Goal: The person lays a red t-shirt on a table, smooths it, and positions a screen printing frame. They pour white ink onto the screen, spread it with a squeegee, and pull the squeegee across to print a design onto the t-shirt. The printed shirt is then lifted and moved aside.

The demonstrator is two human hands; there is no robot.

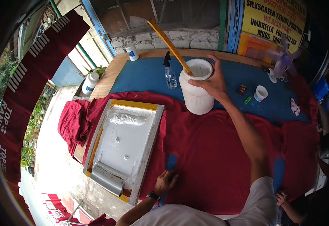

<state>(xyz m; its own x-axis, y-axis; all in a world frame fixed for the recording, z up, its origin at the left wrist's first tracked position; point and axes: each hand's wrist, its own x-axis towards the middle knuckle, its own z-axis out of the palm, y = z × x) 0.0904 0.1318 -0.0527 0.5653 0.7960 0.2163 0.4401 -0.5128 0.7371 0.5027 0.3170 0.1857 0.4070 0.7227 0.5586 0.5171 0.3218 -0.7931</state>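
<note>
At about nine o'clock from the centre of the worktop (224,71), a printing screen (123,145) lies flat on the red cloth (209,150), its mesh coated with white ink (128,119) heaped thick near the top edge, and a metal squeegee (108,180) rests across its near end. That ink is wet; if the frame were nudged, it could smear past the frame onto the cloth. The left hand (165,182), at six o'clock, lies flat with fingers spread, pressing on the cloth beside the screen's near corner and clamped on nothing; a tug there could likely drag the fabric and shift the screen with it. Further right, at twelve o'clock, the right hand (211,83) rests open-fingered over the rim of the white tub (196,87), which stands where red cloth meets blue worktop. A long yellow stick (169,43) leans out of the tub toward eleven o'clock, just beside a small spray bottle (170,75); its leverage could tip the tub or fling ink when the hand moves. At four o'clock another person's hand (281,196) rests at the cloth's edge, where a pull might also wrinkle it.
</note>
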